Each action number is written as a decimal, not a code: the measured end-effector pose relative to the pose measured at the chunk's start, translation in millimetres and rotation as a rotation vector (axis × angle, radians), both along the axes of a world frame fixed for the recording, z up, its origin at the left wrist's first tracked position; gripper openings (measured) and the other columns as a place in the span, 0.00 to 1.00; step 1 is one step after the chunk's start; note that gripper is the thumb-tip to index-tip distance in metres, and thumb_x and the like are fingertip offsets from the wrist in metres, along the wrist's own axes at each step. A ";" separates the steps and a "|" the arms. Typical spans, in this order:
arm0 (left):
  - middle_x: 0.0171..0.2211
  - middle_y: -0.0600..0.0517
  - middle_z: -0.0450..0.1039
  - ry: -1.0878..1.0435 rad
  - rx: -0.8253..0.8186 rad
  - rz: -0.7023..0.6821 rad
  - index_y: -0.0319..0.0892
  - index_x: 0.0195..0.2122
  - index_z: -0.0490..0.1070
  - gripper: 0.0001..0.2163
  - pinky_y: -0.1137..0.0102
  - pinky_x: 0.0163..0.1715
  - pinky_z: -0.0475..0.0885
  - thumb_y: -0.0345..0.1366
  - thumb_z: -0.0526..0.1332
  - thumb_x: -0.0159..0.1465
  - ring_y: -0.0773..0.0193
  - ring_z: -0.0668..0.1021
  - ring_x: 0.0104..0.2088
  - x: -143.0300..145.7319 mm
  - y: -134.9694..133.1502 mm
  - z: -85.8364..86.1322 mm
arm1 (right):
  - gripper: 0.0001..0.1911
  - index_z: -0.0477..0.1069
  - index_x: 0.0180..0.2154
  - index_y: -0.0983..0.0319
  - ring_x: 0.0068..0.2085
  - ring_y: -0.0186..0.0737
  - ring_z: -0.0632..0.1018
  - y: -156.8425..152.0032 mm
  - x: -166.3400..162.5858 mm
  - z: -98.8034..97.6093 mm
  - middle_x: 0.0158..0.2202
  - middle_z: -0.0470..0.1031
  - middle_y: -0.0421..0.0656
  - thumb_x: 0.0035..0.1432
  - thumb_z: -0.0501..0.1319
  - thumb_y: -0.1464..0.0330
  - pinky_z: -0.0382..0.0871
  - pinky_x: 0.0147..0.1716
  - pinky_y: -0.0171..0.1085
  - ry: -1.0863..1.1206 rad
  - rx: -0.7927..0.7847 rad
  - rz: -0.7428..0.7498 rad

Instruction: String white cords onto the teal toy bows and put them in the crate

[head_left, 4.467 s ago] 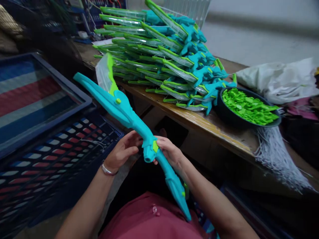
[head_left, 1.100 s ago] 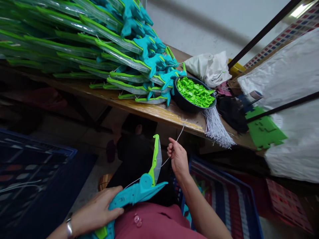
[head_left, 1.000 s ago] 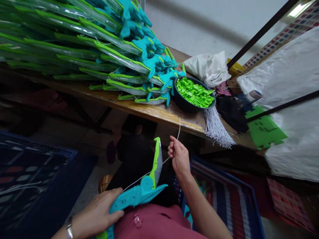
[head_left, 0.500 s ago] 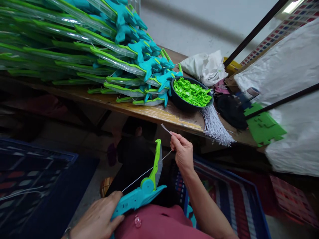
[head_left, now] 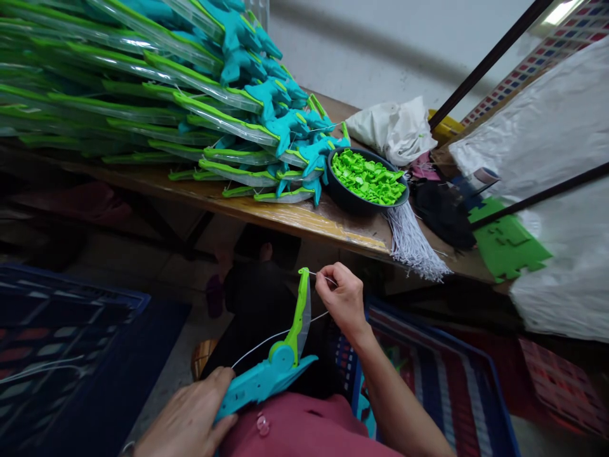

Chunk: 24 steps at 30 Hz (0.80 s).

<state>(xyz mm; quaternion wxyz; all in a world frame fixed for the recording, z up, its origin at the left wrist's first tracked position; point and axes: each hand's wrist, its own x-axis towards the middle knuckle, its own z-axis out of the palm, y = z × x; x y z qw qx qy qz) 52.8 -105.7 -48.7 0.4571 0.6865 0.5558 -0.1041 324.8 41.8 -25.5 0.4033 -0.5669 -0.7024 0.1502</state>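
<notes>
The desk (head_left: 314, 219) stands beyond both hands. On it, ahead of the left hand (head_left: 185, 412), lies a stack of blue-and-green parts (head_left: 223, 120). The blue frame (head_left: 261, 381) under work rests near the shirt (head_left: 304, 422), reaching forward from the left hand, which is clamped on its near part. The dark bowl (head_left: 349, 200) is on the desk, ahead of the right hand (head_left: 345, 301). The green arm (head_left: 301, 311) rises from the round joint (head_left: 281, 357), its tip just left of the right hand. The white cord (head_left: 259, 346) runs from beside the left hand, past the arm, to the right hand, whose thumb and finger are together on it; a short length reaches the tip. Whether it passes through is too small to tell.

Judgement: the left hand should brace the frame so that the arm does not swing. The right hand does best pinching the cord close to the tip and drawing straight, with the loop between the hands untwisted and clear of the joint.
</notes>
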 end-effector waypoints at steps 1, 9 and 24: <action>0.58 0.36 0.71 0.004 0.001 -0.001 0.39 0.60 0.65 0.22 0.51 0.58 0.66 0.38 0.53 0.65 0.44 0.75 0.58 0.3 0.0 0.6 | 0.11 0.69 0.26 0.61 0.28 0.33 0.71 0.6 0.5 -1.2 0.26 0.68 0.38 0.62 0.59 0.70 0.61 0.29 0.34 -0.013 0.000 0.002; 0.54 0.41 0.74 0.006 -0.009 0.002 0.43 0.57 0.66 0.19 0.54 0.55 0.68 0.36 0.53 0.65 0.47 0.77 0.54 3.2 1.7 7.5 | 0.11 0.70 0.26 0.61 0.27 0.33 0.71 1.4 0.4 -7.6 0.26 0.70 0.38 0.62 0.59 0.70 0.62 0.29 0.33 -0.049 -0.009 -0.003; 0.58 0.34 0.71 0.030 0.023 -0.038 0.39 0.59 0.65 0.20 0.50 0.55 0.70 0.35 0.50 0.67 0.43 0.76 0.56 4.1 -4.7 2.9 | 0.10 0.68 0.28 0.60 0.29 0.34 0.72 4.2 -2.3 -0.8 0.28 0.70 0.39 0.64 0.58 0.70 0.63 0.31 0.34 -0.087 0.036 -0.015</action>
